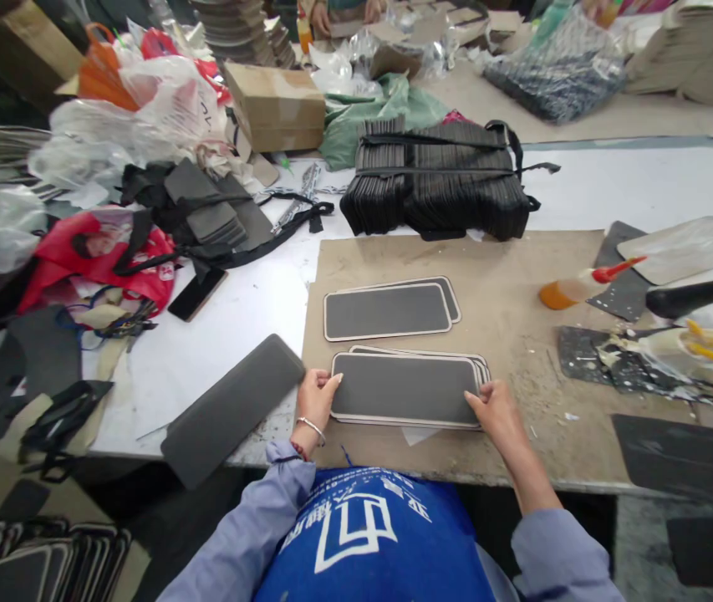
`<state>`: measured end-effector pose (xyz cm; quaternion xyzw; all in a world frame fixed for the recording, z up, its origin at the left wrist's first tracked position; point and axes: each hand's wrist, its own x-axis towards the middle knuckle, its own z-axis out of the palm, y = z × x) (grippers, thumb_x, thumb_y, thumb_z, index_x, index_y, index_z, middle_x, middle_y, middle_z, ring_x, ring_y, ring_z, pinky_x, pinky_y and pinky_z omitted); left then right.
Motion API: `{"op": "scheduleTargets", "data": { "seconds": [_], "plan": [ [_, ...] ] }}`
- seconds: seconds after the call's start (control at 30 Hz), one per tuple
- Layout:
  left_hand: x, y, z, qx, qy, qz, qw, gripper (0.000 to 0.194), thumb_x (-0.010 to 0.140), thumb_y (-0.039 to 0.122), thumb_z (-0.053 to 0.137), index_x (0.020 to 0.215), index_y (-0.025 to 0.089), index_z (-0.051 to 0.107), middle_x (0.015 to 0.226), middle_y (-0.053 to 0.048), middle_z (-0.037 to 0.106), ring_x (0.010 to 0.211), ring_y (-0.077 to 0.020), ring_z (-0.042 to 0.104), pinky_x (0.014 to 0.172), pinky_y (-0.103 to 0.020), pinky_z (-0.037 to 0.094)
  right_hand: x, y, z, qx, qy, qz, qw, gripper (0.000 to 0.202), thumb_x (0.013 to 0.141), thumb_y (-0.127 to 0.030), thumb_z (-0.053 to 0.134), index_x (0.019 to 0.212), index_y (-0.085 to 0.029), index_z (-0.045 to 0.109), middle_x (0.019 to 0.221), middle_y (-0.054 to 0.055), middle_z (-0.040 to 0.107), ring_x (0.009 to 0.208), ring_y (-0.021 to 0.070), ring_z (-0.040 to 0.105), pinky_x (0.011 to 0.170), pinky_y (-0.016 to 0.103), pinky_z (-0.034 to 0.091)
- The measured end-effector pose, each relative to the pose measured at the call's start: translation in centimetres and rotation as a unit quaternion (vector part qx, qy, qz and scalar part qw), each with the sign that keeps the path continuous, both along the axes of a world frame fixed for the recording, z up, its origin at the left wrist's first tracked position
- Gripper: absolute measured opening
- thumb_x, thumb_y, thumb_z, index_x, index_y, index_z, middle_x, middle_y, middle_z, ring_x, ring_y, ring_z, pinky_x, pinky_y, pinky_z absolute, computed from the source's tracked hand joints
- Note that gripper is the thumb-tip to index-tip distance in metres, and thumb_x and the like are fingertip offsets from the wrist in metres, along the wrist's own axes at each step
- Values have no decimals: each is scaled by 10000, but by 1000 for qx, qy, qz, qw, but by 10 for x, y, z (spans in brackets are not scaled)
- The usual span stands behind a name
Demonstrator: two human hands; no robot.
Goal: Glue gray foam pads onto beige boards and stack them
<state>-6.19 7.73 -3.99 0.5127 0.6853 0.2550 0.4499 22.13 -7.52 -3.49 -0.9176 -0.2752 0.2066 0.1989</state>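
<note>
A dark grey rectangular panel (403, 389) with rounded corners and a pale border lies before me, on top of several similar panels fanned at its upper right. My left hand (317, 400) pinches its left end, thumb on top. At the right end my right hand (494, 410) grips the edge with thumb above and fingers beneath or behind. Just beyond, another pale-edged panel (387, 311) overlaps one more like it. To the left of my left hand, a plain dark grey panel (234, 410) sits at a slant, jutting over the table's front edge.
A strapped bundle of dark panels (435, 180) stands behind the brown board (519, 276). On the right are an orange glue bottle (572, 288) with a red tip and a glue-smeared container (700, 351). A phone (198, 294) and a red bag (93, 255) lie left.
</note>
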Motion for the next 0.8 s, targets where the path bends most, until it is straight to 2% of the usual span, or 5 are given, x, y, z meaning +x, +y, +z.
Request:
{"op": "scheduleTargets", "data": {
  "seconds": [0.13, 0.23, 0.33, 0.57, 0.8],
  "plan": [
    [4, -8, 13, 148, 143, -87, 975, 303, 770, 391, 524, 928, 138, 582, 916, -130, 637, 891, -247, 591, 799, -405, 456, -1, 0, 3, 16, 25, -3, 1000, 247, 621, -373, 535, 752, -226, 386, 602, -32, 460, 589, 170, 490, 609, 301, 387],
    [29, -16, 23, 265, 221, -290, 893, 351, 827, 334, 481, 1141, 196, 554, 1241, -135, 530, 1197, -288, 425, 986, -470, 315, -5, 1, 8, 28, 34, -7, 999, 243, 619, -374, 524, 752, -227, 383, 595, -36, 460, 582, 168, 489, 622, 309, 392],
    [59, -22, 23, 289, 227, -447, 815, 473, 811, 397, 512, 1264, 271, 466, 1393, -91, 387, 1320, -308, 245, 1060, -503, 188, -7, 2, 10, 37, 35, -13, 999, 244, 617, -381, 513, 757, -226, 387, 604, -33, 460, 585, 166, 485, 624, 310, 392],
    [74, -27, 7, 272, 272, -490, 783, 601, 788, 506, 499, 1326, 264, 389, 1438, -120, 300, 1339, -332, 183, 1062, -550, 132, -7, -4, 3, 71, 58, -24, 995, 225, 637, -380, 484, 776, -221, 406, 651, -9, 492, 628, 175, 505, 640, 311, 400],
    [73, -24, 12, 271, 277, -503, 773, 620, 778, 530, 498, 1323, 252, 398, 1431, -134, 308, 1334, -342, 192, 1056, -564, 121, -5, -2, 6, 44, 68, -42, 996, 172, 649, -342, 473, 761, -221, 422, 636, -8, 509, 628, 175, 516, 643, 311, 405]
  ]
}}
